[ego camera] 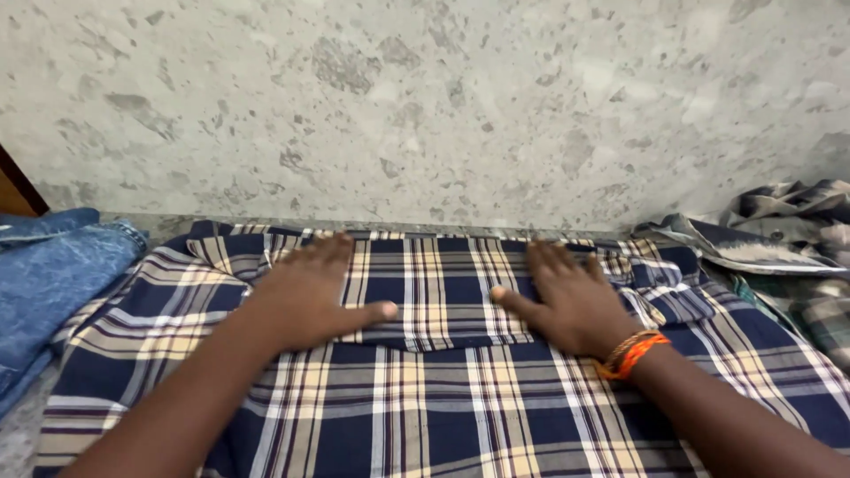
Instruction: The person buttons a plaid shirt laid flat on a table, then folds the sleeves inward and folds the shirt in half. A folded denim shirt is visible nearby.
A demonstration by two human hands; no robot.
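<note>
Nearest the camera, both forearms reach forward over a navy, cream and white checked cotton shirt (425, 389) spread flat across the surface (18, 425), whose grey speckled stone shows only at the lower left corner. The left hand (305, 292) lies palm down on the shirt, fingers together and pointing away, thumb stretched out to the right; it grips nothing, just presses on the cloth. The right hand (567, 296) lies the same way, flat and open, thumb pointing left toward the other thumb, with an orange and tan thread band (633, 352) around its wrist. Between and under the two hands runs a folded-over upper part of the shirt, its lower edge just below the thumbs.

To the left, beside the shirt, lies a folded pile of blue denim jeans (49, 265). To the right, touching the shirt's edge, sits a crumpled heap of grey and dark checked cloth (779, 239). Behind everything rises a grey speckled stone wall (425, 106).
</note>
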